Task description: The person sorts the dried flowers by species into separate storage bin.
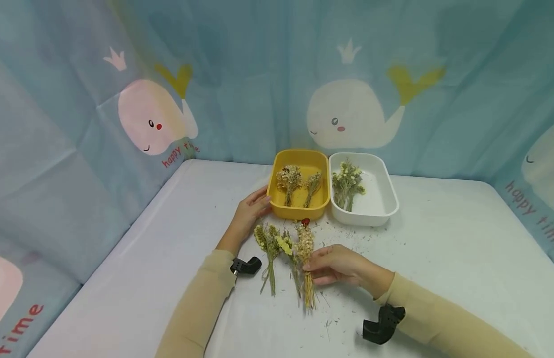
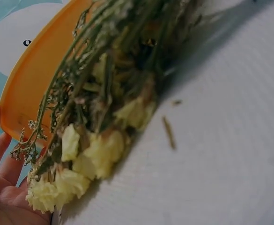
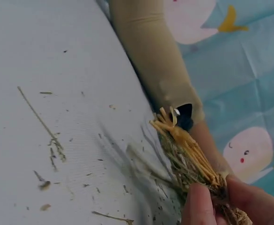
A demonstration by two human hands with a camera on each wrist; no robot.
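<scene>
Straw-coloured bunch (image 1: 305, 243), w/ a red head at its far end, is just in front of the yellow tray (image 1: 298, 213), over the counter (image 1: 438, 248); can't tell if it's lifted or resting. R hand (image 1: 332, 266) has thumb & fingers pinched on the stems, approx. midway, prob. b/c stems take pressure better than brittle heads, which point away twd the trays, uncrushed. In the R wrist view greenish stems lie right up against the straw ones; can't tell if the fingers have those too.

L hand (image 1: 251, 209): fingers relaxed, not wrapped round anything, tips touching the yellow tray's outer L side, prob. to steady it.

On the counter, L of the held one: a yellow-green bunch (image 1: 271, 243) & a slimmer yellow-headed bunch (image 1: 291, 253), the latter v. close to the straw one. Both lie heads twd the trays, stems twd the person, prob. so stems are easy to reach.

Yellow tray has a fuller bunch (image 1: 289, 183) & a smaller bunch (image 1: 313, 185), side by side w/ a gap; white tray (image 1: 380, 194), just beside it, has a pale-yellow bunch (image 1: 346, 184) along its L side. Looks like some sorting by type, tho that's a guess. Stem bits (image 3: 40, 117) litter the counter, presumably shed b/c the stuff is dry.
</scene>
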